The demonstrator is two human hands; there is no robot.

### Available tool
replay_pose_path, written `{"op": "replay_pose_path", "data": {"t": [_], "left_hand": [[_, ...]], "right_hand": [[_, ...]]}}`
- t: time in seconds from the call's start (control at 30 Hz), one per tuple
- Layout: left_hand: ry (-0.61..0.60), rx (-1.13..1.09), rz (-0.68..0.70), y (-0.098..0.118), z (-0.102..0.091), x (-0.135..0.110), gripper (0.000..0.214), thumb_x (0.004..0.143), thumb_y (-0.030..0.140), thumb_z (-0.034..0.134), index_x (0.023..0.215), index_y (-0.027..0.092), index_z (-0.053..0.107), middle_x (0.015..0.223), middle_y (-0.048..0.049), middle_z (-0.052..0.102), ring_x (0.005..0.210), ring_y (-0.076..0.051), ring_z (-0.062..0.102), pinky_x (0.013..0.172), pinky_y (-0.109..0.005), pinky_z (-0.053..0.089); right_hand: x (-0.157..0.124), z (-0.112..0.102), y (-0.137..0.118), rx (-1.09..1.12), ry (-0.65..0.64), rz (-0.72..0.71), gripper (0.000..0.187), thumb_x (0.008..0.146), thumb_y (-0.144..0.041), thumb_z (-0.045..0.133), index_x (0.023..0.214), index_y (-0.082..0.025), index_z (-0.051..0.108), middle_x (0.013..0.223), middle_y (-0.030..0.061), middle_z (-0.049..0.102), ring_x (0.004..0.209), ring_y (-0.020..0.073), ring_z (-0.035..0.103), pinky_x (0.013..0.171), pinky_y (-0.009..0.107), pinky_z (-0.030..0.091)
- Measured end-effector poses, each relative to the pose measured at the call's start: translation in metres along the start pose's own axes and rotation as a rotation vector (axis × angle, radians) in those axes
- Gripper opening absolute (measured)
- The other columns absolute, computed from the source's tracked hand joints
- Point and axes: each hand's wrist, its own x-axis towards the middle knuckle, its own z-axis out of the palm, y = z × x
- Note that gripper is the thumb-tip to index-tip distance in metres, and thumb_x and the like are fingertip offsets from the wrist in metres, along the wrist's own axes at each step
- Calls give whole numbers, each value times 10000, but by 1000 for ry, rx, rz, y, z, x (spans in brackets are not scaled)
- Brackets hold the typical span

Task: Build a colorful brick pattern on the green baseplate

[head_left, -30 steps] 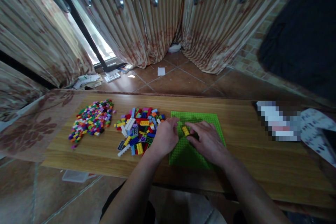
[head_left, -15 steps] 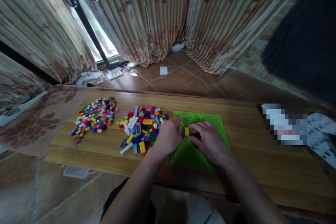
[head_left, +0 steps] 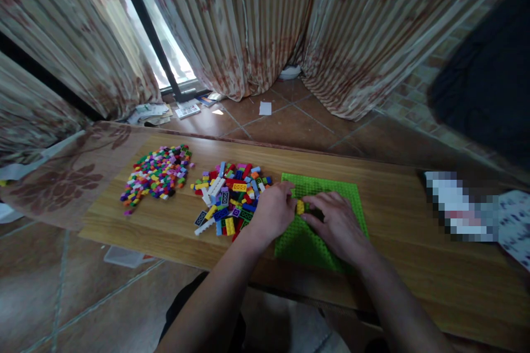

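Note:
A green studded baseplate lies on the wooden board, partly covered by both hands. My right hand reaches over it, thumb and forefinger pinching a small yellow toy brick near the plate's left part. A darker bit shows beside the yellow brick, too small to name. Just left of the brick, my left hand is closed with fingers curled together over the plate's left edge. What its fingertips hold, if anything, is hidden. Beyond the left wrist spreads a pile of larger mixed bricks, partly behind that hand.
Farther left is a heap of tiny coloured bricks. The long wooden board carries everything. At its right end lie a blurred-out item and a printed sheet. A clear plastic box sits on the floor below the front edge.
The whole scene has shifted slightly to the right as my head turned. Both hands stay almost in place over the baseplate, the yellow brick still in my right fingers.

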Motion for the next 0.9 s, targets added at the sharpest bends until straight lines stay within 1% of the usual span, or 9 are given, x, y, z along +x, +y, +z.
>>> {"op": "replay_pose_path", "data": {"t": [0.13,0.23,0.4,0.63,0.7,0.8,0.9], "left_hand": [[16,4,-29,2,3,1,349,808,200,651,1151,137,653,982,-84,727,883,-191,688,841,-295,534],[30,12,-60,4,4,1,341,778,182,670,1115,127,666,950,-82,726,869,-198,683,831,-307,533],[34,35,-88,8,5,4,314,737,122,659,1049,120,684,913,-80,730,832,-203,677,804,-307,524],[-14,84,-126,8,4,11,192,733,153,668,921,132,702,856,-81,734,791,-199,677,745,-287,510],[-31,92,-128,8,3,13,187,731,171,679,911,132,704,857,-85,734,788,-200,677,737,-285,508],[-34,102,-124,9,2,12,183,754,170,653,926,135,704,848,-83,735,777,-199,675,728,-288,502],[-30,93,-90,9,3,8,159,785,161,621,921,142,700,834,-73,734,762,-193,669,717,-287,494]], "right_hand": [[0,0,0,-12,17,-19,183,841,-279,667,1021,-249,676,929,49,686,916,260,550,807,408,382],[1,1,1,-7,25,-30,183,837,-278,671,1018,-252,681,923,49,687,910,257,555,807,407,383],[1,1,1,-3,10,-7,185,837,-258,678,1021,-243,692,941,51,693,927,260,554,810,402,380],[4,-3,0,19,-29,-5,201,851,-275,673,1048,-250,706,948,54,686,941,255,543,817,391,378],[4,-3,-1,20,-33,10,202,850,-272,676,1049,-255,709,953,52,685,946,256,541,827,395,377],[2,-2,-2,15,-23,34,212,857,-277,670,1064,-251,706,964,55,679,959,262,540,842,401,379],[-1,2,-2,12,1,25,243,867,-279,653,1105,-252,695,969,59,670,958,261,544,838,403,391]]}}
